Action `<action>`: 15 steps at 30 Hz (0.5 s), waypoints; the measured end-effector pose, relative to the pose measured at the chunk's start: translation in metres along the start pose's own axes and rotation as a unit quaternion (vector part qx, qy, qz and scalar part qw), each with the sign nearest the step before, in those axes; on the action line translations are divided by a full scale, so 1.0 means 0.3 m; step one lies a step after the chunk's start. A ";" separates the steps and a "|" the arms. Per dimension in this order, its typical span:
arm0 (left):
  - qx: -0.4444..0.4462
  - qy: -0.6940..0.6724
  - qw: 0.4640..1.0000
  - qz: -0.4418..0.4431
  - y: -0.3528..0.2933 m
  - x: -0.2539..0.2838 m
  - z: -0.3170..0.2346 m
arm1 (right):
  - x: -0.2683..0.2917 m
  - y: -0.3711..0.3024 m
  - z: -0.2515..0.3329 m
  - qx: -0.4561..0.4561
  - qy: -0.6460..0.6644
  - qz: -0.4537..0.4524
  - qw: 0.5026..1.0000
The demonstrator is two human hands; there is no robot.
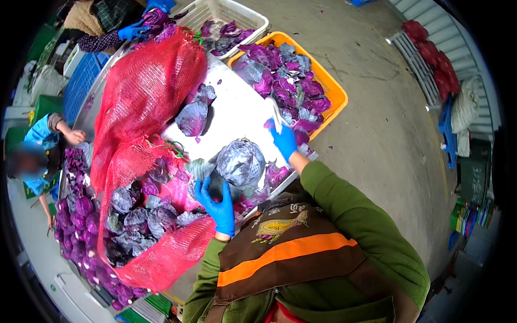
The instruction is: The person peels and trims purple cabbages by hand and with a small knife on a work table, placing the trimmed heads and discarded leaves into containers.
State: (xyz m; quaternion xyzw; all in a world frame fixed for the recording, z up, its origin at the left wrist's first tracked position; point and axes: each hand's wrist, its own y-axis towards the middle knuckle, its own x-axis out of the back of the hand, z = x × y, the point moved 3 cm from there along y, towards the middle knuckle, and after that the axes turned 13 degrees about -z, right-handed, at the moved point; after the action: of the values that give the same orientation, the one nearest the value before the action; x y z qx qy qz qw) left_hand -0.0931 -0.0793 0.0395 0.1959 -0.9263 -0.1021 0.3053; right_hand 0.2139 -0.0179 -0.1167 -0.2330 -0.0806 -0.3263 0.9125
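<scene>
A whole red cabbage [240,162] with dull bluish outer leaves rests on the white tabletop [237,102] in front of me. My left hand [217,209], in a blue glove, is just left of and nearer than it, fingers spread and apart. Its fingertips reach a loose pale cabbage leaf [200,169]; I cannot tell whether they touch. My blue-gloved right hand [284,142] is closed around a slim whitish tool [276,114], its kind unclear, beyond the cabbage to the right. Loose purple leaves [277,175] lie by the table's near edge.
An orange crate [336,91] and a white crate [258,21] hold stripped leaves. Red mesh sacks [140,91] cover the left side, one open with cabbages. Peeled purple cabbages [81,215] pile farther left. A co-worker's gloved hand [133,31] is at the upper left; another person [46,140] stands left.
</scene>
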 end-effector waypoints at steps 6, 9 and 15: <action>0.244 -0.123 0.953 0.131 -0.053 -0.130 -0.072 | 0.027 0.062 0.363 0.111 -0.045 0.235 0.965; 0.270 -0.205 0.932 0.125 -0.016 -0.248 -0.115 | -0.003 -0.055 0.400 0.270 -0.085 0.396 0.873; 0.231 -0.173 0.925 0.249 0.080 -0.382 -0.079 | 0.037 -0.040 0.455 0.275 -0.204 0.370 0.864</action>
State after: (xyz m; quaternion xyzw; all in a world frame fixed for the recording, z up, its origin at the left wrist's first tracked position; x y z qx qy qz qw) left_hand -0.0014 -0.0106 0.0054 0.0037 -0.9816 0.1613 0.1023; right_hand 0.2155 0.0330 0.0111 -0.0466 -0.2597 0.1256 0.9564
